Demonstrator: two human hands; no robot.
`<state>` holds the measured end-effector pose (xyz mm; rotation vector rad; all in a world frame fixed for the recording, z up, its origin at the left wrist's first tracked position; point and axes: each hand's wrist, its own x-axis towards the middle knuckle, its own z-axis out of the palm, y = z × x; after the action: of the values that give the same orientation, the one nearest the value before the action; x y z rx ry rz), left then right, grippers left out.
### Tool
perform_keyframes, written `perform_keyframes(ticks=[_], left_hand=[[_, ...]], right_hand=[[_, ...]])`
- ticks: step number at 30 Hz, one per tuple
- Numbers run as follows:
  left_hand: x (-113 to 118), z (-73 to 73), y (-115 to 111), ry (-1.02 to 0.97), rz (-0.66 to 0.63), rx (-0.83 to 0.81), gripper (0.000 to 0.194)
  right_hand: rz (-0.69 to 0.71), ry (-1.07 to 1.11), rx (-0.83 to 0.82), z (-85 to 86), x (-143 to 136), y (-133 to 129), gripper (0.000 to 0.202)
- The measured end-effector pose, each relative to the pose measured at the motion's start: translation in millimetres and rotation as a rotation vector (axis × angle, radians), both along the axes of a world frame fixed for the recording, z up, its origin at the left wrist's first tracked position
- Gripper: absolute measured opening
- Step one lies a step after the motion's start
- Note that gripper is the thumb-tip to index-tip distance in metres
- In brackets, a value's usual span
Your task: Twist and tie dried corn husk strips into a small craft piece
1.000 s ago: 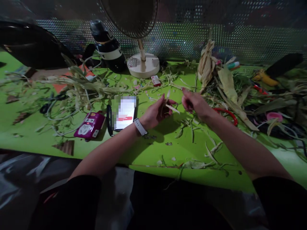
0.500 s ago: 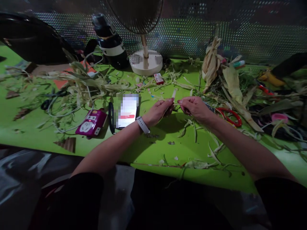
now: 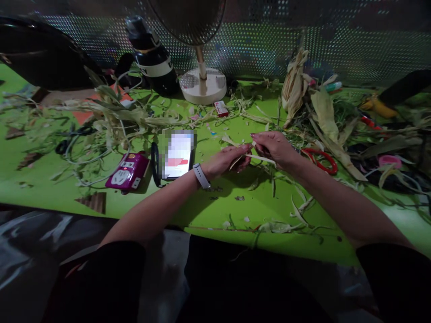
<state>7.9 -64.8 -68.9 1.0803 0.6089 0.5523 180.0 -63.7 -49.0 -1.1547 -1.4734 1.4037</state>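
My left hand (image 3: pixel 230 159) and my right hand (image 3: pixel 273 146) meet over the middle of the green table (image 3: pixel 218 213), fingertips almost touching. Between them runs a narrow pale strip of corn husk (image 3: pixel 261 158); its free end passes below my right hand. My left hand pinches the strip, with ends poking out around the fingers. The thumb and forefinger of my right hand are pressed together on a short end of husk. Just left of my left wrist lies a lit phone (image 3: pixel 180 154). Red-handled scissors (image 3: pixel 321 161) rest right of my right hand.
Dried husks (image 3: pixel 114 112) spread at the left, and a husk bundle (image 3: pixel 294 85) stands at the back right. A purple power socket (image 3: pixel 128 172) with a cable lies left. Behind are a black bottle (image 3: pixel 156 67), a fan base (image 3: pixel 204 87) and a small red-and-white box (image 3: pixel 221 108).
My right hand has turned and risen slightly, and my left has shifted a little right. The husk strip that pointed up now lies sideways between and below the hands.
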Motion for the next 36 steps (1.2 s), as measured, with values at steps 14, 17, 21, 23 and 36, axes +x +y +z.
perform_keyframes(ticks=[14, 17, 21, 23, 36], left_hand=[[8, -3.9, 8, -0.218, 0.531, 0.032, 0.029], [7, -10.2, 9, -0.217, 0.575, 0.086, 0.031], [5, -11.9, 8, -0.202, 0.502, 0.139, 0.034], [4, -10.2, 8, -0.164, 0.489, 0.164, 0.035], [-2, 1.6, 8, -0.172, 0.412, 0.086, 0.033]], right_hand=[[-0.286, -0.123, 0.28, 22.4, 10, -8, 0.051], [-0.004, -0.262, 0.07, 15.4, -5, -18, 0.041], [0.12, -0.094, -0.096, 2.4, -21, -22, 0.035], [0.098, -0.013, -0.12, -2.1, -23, -21, 0.033], [0.149, -0.172, 0.062, 1.5, -10, -16, 0.035]])
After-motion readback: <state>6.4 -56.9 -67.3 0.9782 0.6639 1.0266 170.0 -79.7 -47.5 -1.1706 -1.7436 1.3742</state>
